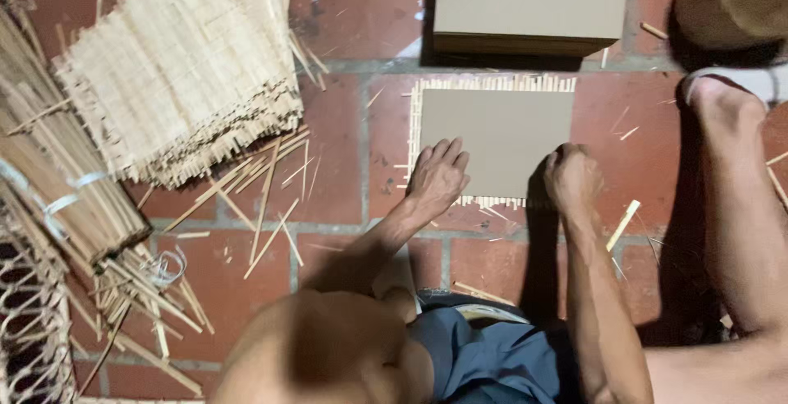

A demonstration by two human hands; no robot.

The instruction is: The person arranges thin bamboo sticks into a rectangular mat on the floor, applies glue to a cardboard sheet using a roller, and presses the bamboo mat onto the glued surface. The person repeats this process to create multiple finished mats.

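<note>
Red brick floor (345,158), seemingly littered with bamboo slivers (271,207).

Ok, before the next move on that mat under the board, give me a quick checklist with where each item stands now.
1. Left hand flat on the cardboard board, pinning it: ok.
2. Right hand closed at the board's near edge; what it grips: cannot tell.
3. Board squared over the woven mat, strip ends showing at the far and near edges: ok.
4. Stack of finished mats apart from the work: ok.
5. Loose bamboo strips lie on the brick floor beside the left hand: ok.
</note>
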